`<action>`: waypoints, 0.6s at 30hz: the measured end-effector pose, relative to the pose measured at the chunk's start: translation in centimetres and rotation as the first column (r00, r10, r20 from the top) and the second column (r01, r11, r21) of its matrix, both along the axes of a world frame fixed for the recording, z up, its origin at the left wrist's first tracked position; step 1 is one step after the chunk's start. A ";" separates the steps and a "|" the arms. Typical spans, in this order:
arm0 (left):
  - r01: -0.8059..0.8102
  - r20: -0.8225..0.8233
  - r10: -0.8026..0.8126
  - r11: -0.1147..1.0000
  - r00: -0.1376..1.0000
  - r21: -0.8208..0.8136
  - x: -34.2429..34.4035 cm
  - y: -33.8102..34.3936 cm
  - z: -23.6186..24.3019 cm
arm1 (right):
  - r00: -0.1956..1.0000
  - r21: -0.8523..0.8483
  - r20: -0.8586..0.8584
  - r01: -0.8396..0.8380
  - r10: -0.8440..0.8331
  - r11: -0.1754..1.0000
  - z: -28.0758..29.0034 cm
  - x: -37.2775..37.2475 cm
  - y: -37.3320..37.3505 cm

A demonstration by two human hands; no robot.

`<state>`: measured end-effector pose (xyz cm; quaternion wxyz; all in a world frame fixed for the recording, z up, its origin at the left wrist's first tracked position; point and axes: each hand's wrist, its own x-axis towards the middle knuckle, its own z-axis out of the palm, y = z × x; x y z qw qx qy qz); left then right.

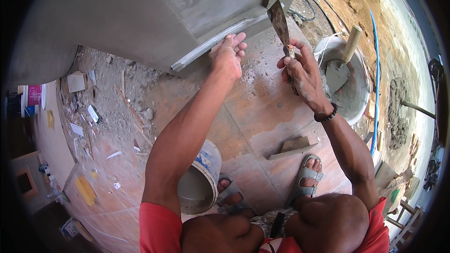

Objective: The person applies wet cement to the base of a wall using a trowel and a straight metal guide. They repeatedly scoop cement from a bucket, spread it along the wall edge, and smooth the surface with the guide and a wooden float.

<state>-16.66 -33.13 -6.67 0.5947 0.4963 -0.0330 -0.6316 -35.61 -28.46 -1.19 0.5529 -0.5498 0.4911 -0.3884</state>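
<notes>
Along the lower edge of the grey plastered wall (136,14) runs a long pale straightedge strip (194,56). My left hand (227,58) is closed at the strip's near side, thumb up against it and the other fingers curled beneath. To the right, my right hand (302,68) grips a putty knife (280,23) by its handle. The knife's broad, stained blade points up and away, close to the strip's far end. Its handle is partly hidden by my fingers.
Right of my right hand stands a white bucket (361,98) with wet mortar and a wooden-handled trowel (352,42). Another bucket (211,159) sits by my left foot. Broken tile pieces (293,147) lie between my feet. A blue hose (376,65) crosses the right side; rubble (112,84) covers the left.
</notes>
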 end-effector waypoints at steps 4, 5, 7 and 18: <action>0.024 0.032 -0.024 1.000 0.999 -0.010 0.1 0.0 -0.2 | 0.991 0.055 0.119 0.061 -0.067 0.997 -1.3 -0.9 -1.4; 0.023 0.033 -0.022 1.000 0.999 -0.006 0.1 0.1 -0.2 | 0.990 0.048 0.125 0.064 -0.069 0.997 -1.4 -0.8 -1.6; 0.020 0.034 -0.020 1.000 0.999 -0.001 0.2 0.1 -0.2 | 0.988 0.033 0.137 0.070 -0.074 0.997 -1.5 -0.2 -1.9; 0.022 0.020 -0.022 1.000 1.000 -0.005 0.3 0.1 -0.2 | 0.991 0.057 0.104 0.081 -0.087 0.995 -2.3 0.7 -2.5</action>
